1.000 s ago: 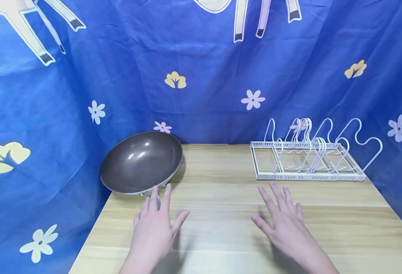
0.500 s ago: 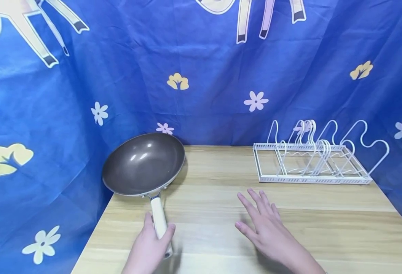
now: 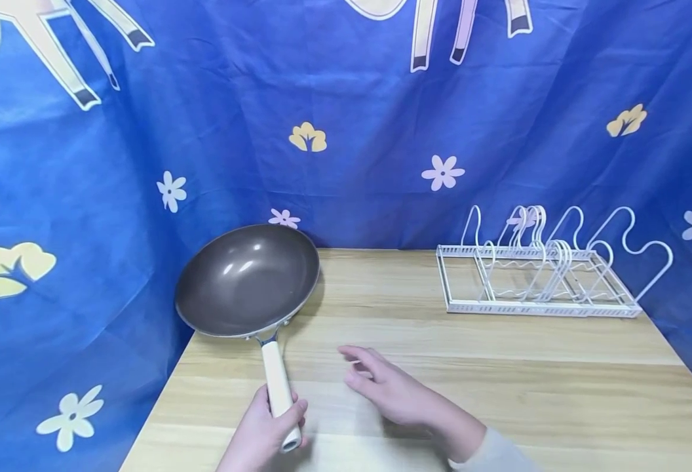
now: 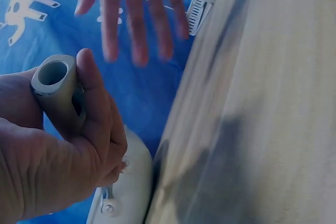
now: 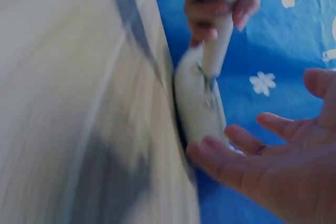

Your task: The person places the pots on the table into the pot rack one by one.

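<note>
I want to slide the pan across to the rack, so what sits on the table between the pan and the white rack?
In the head view, only bare wooden table lies between the pan and the white rack.

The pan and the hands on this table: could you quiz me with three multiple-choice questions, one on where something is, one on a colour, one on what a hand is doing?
1. Where does the white wire rack stand?
A. far right of the table
B. inside the pan
C. on the floor

2. What colour is the inside of the pan?
A. bright red
B. dark grey-brown
C. white

3. What is the left hand doing?
A. lying flat on the table
B. touching the rack
C. gripping the pan handle

Answers: 1 A, the rack sits at the table's far right by the blue cloth. 2 B, the head view shows a dark, glossy inner surface. 3 C, its fingers curl round the cream handle, while the right hand is open and holds nothing.
</note>
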Demonstrator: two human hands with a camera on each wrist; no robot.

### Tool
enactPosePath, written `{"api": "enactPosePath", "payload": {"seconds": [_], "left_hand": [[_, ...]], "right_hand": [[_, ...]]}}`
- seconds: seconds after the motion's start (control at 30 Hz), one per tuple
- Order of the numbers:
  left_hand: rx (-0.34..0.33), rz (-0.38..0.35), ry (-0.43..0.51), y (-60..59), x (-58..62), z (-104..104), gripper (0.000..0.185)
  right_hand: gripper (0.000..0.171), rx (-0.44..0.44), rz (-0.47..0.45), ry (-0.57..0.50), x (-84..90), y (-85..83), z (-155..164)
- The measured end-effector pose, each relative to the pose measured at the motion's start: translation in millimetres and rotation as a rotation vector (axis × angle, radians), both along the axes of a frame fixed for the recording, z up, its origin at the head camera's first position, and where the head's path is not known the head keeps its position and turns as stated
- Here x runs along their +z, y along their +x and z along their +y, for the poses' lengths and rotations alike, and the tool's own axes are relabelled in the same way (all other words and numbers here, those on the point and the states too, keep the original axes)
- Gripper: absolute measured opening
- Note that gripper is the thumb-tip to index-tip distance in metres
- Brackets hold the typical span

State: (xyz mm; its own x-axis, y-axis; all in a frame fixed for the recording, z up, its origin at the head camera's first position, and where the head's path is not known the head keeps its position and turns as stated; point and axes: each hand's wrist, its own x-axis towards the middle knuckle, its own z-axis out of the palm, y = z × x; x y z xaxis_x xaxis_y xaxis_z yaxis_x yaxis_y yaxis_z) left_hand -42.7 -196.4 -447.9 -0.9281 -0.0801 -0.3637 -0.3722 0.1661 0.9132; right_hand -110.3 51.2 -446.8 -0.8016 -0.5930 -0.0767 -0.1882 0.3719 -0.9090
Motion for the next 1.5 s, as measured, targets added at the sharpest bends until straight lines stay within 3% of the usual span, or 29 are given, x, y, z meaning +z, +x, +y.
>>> {"api": "enactPosePath", "payload": {"seconds": [0.1, 0.2, 0.37, 0.47, 0.6, 0.73, 0.9, 1.03, 1.13, 1.33, 1.5], "left_hand": [[-0.006, -0.015, 0.005, 1.4, -4.2, -2.1, 0.046], [-0.009, -0.018, 0.005, 2.8, -9.7, -2.5, 0.045], [-0.020, -0.013, 0.013, 6.0, -21.6, -4.6, 0.049], [-0.055, 0.002, 0.052, 6.6, -28.5, -6.5, 0.058], [-0.110, 0.000, 0.082, 4.6, -34.5, -8.2, 0.073], [-0.108, -0.013, 0.048, 4.6, -38.7, -6.9, 0.078], [-0.116, 0.033, 0.047, 4.8, -46.0, -4.1, 0.058], [-0.122, 0.089, -0.035, 4.5, -50.7, -3.2, 0.036], [-0.097, 0.101, -0.077, 4.8, -51.6, -1.2, 0.034], [-0.031, 0.079, -0.022, 4.8, -49.7, 7.4, 0.047], [0.016, 0.128, -0.170, 4.6, -56.7, 13.8, 0.042]], "right_hand": [[0.050, 0.032, -0.220, -0.152, -0.6, -7.9, -26.3], [0.049, 0.024, -0.378, -0.261, -6.8, -15.4, -49.1], [0.049, 0.022, -0.562, -0.378, -25.9, -27.0, -83.2], [0.043, 0.074, -0.638, -0.409, -34.3, -29.3, -97.9], [0.039, 0.147, -0.690, -0.421, -42.5, -31.2, -111.4], [0.038, 0.138, -0.737, -0.460, -50.8, -35.1, -122.8], [0.047, 0.148, -0.835, -0.580, -61.7, -41.6, -132.3], [0.046, 0.158, -0.892, -0.696, -69.1, -44.5, -136.4], [0.045, 0.169, -0.926, -0.774, -72.9, -46.4, -138.3], [0.045, 0.189, -0.945, -0.830, -77.3, -48.9, -139.4], [0.050, 0.211, -0.952, -0.825, -80.4, -49.2, -135.1]]}}
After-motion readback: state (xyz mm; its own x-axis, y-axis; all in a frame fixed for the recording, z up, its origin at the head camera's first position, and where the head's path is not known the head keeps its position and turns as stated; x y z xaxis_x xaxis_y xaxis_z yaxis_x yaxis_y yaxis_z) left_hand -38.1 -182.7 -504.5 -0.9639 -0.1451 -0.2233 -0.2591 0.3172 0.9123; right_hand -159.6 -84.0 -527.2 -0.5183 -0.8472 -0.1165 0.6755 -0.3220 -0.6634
